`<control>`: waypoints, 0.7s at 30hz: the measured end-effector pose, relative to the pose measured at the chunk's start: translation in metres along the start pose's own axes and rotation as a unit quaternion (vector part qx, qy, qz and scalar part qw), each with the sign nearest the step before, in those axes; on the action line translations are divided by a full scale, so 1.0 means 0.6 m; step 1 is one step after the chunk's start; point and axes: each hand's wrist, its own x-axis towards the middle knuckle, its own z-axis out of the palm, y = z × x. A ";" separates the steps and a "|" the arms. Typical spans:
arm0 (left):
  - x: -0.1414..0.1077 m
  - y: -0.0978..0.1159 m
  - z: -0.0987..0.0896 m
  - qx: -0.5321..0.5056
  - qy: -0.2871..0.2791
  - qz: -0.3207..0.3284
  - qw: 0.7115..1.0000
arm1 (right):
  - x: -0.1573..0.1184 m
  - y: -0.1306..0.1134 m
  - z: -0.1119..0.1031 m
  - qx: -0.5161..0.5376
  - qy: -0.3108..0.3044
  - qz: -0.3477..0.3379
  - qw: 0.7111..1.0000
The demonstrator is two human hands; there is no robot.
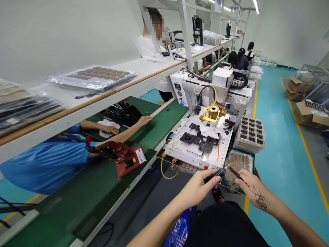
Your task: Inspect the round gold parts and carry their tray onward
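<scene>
Stretching both forearms (pixel 164 216) fwd, L hand (pixel 200 187) clamps a dk part (pixel 218 172) btwn fingers, R hand (pixel 251 188) closed on a slim brown tool (pixel 234 173); tips nearly meet above disc tray (pixel 239 158), nr front corner of white machine (pixel 177 147). Stacked trays (pixel 248 145) just beyond; red jig (pixel 125 167) on green bench (pixel 89 188) to L. Teal floor (pixel 280 137) R, w/ yellow lines (pixel 246 205).

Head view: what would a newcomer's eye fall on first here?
Probably the white machine with its bright yellow frame, right of centre beyond the hands. Next, the red fixture on the green worktop, left of the machine. Nearest, at lower right, the left hand and right hand each grip a dark tool.
</scene>
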 end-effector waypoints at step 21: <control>0.006 -0.044 0.046 0.328 0.228 0.112 0.910 | 0.020 0.000 0.006 -0.013 0.003 0.008 1.000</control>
